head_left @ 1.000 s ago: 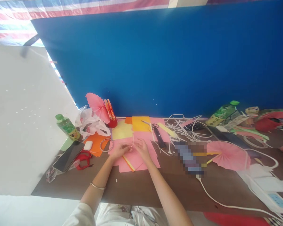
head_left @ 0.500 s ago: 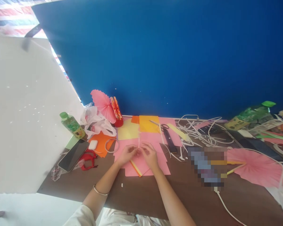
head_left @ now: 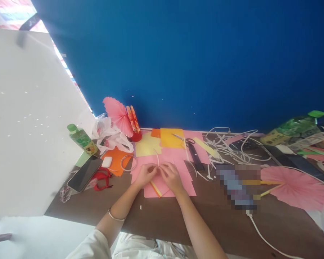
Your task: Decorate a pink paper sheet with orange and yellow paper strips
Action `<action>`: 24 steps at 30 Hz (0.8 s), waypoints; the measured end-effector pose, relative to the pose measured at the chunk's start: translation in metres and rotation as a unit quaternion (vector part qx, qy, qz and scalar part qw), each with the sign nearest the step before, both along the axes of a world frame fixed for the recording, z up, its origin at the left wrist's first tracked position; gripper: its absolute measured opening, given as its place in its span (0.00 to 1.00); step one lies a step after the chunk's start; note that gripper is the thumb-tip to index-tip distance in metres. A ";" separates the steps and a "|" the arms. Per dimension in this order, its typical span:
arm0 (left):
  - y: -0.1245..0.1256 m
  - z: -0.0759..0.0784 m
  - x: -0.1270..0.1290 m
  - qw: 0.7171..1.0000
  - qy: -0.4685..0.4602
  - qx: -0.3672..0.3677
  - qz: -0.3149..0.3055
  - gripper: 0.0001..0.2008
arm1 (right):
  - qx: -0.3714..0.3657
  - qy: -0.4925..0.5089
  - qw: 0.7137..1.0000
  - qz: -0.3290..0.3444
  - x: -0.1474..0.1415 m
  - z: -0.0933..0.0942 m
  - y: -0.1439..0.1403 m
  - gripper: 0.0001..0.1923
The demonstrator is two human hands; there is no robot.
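While both hands stay together over pink paper sheet (head_left: 178, 180), left hand (head_left: 145, 174) and right hand (head_left: 171, 176) keep pinching thin white strip (head_left: 158, 158), probably zip tie; strip tip now leans left, earlier upright. Yellow folded strip (head_left: 156, 188) just below hands on sheet. Scissors (head_left: 193, 153) right of sheet, green bottle (head_left: 82, 139) well left on desk (head_left: 162, 219); bottle label unreadable.

You have one view only, worn on your head, looking forward and down across the near edge of the brown table (head_left: 162, 223) from close above, toward the blue wall (head_left: 194, 61) behind its far edge.
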State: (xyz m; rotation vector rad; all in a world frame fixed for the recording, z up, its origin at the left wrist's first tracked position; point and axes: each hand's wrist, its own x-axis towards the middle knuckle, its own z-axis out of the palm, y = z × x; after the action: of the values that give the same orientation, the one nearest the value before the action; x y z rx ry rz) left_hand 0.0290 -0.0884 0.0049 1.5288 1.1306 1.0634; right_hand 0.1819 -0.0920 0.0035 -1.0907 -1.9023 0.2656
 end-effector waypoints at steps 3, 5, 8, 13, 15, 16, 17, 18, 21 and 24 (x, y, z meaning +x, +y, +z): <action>-0.001 -0.002 0.000 1.000 0.014 0.004 -0.002 0.11 | 0.017 -0.025 1.000 -0.004 0.001 0.003 -0.001 0.11; -0.002 -0.001 0.000 0.999 0.028 0.011 -0.011 0.12 | 0.023 -0.039 0.999 -0.002 0.002 0.005 -0.002 0.10; -0.002 0.001 0.000 0.998 0.046 0.027 -0.012 0.12 | 0.045 -0.073 0.996 -0.004 0.002 0.006 -0.001 0.10; -0.003 0.003 0.000 0.997 0.066 0.035 -0.004 0.12 | 0.068 -0.122 0.990 -0.011 0.001 0.003 0.000 0.10; -0.002 0.003 0.000 0.996 0.079 0.040 -0.005 0.12 | 0.071 -0.134 0.988 -0.017 0.001 0.003 -0.001 0.10; -0.003 0.003 0.000 0.996 0.084 0.041 -0.006 0.12 | 0.073 -0.138 0.988 -0.018 0.001 0.003 -0.001 0.10; -0.003 0.003 -0.001 0.995 0.087 0.041 -0.009 0.12 | 0.074 -0.142 0.987 -0.017 0.001 0.004 -0.001 0.10; -0.003 0.003 -0.001 0.995 0.087 0.041 -0.011 0.12 | 0.074 -0.146 0.986 -0.014 0.001 0.005 -0.001 0.10; -0.003 0.003 -0.001 0.995 0.087 0.044 -0.012 0.12 | 0.066 -0.154 0.986 -0.007 0.001 0.008 -0.002 0.10; -0.004 0.003 -0.002 0.994 0.100 0.050 -0.008 0.12 | 0.062 -0.154 0.986 -0.009 0.001 0.008 -0.003 0.11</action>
State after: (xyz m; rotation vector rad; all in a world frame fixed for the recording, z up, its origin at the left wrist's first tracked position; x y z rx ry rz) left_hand 0.0270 -0.0922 0.0081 1.7508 1.2133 0.9854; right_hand 0.1832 -0.0951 0.0112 -1.1144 -2.1470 -0.0352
